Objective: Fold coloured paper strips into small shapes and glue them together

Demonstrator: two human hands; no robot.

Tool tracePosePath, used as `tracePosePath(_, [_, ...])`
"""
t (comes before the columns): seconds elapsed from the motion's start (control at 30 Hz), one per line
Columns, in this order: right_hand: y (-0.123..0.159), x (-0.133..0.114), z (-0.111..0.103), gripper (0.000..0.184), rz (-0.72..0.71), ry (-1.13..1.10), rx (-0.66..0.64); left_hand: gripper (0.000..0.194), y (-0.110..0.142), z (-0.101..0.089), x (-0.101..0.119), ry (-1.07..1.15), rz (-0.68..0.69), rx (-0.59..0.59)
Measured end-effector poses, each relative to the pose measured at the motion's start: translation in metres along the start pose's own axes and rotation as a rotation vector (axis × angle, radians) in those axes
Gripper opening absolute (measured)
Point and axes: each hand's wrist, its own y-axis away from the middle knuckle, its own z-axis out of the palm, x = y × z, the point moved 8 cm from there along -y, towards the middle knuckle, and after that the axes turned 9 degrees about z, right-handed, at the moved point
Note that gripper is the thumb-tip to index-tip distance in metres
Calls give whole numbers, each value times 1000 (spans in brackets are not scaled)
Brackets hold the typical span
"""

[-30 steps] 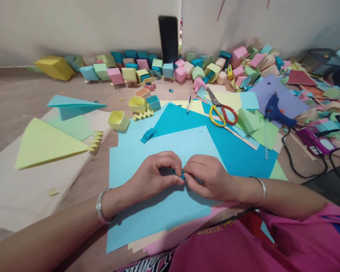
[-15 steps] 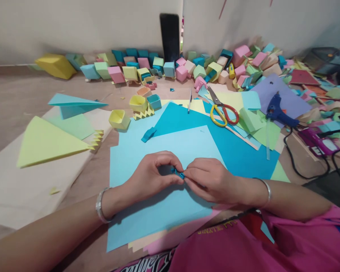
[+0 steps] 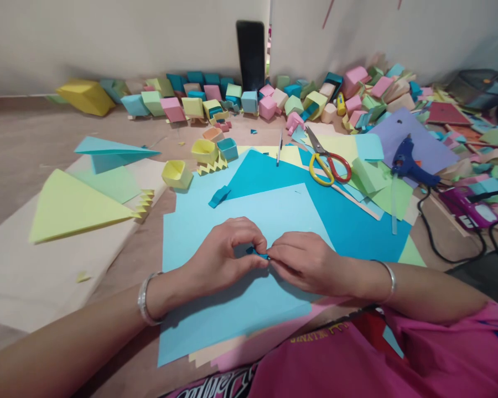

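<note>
Between my fingertips is a small folded piece of blue paper (image 3: 255,252), mostly hidden by the fingers. My left hand (image 3: 228,249) pinches it from the left, thumb below and forefinger curled above. From the right, my right hand (image 3: 305,260) grips the other end with its fingers pressed together. Both hands are just above a light blue paper sheet (image 3: 199,326). Another small folded blue paper piece (image 3: 219,196) lies on the sheets beyond my left hand. A darker blue sheet (image 3: 357,232) lies under the light one.
Scissors (image 3: 330,168) with yellow and red handles and a pen (image 3: 279,148) lie beyond my hands. At right are a blue glue gun (image 3: 410,163) and its black cord. Small paper boxes (image 3: 177,174) and many paper cubes line the wall, with a phone (image 3: 251,55) propped upright.
The blue paper piece between my fingers has turned slightly and shows less of itself. Both hands stay in nearly the same place; the whole view has shifted a little.
</note>
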Motion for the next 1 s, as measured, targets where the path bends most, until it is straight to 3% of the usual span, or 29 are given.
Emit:
tracePosePath(0.13, [1, 7, 2, 21, 73, -47, -11, 11, 1, 2, 0, -85, 26, -14])
tracePosePath(0.27, [1, 14, -2, 18, 151, 5, 23, 8, 2, -3, 6, -165, 94, 48])
tracePosePath(0.5, [-1, 15, -2, 19, 122, -41, -6, 15, 4, -12, 4, -67, 63, 170])
tracePosePath(0.73, [-1, 18, 1, 20, 135, -67, -20, 4, 1, -7, -8, 43, -72, 117])
tracePosePath(1.0, [-2, 18, 3, 18, 134, -93, -27, 4, 0, -8, -5, 80, -59, 115])
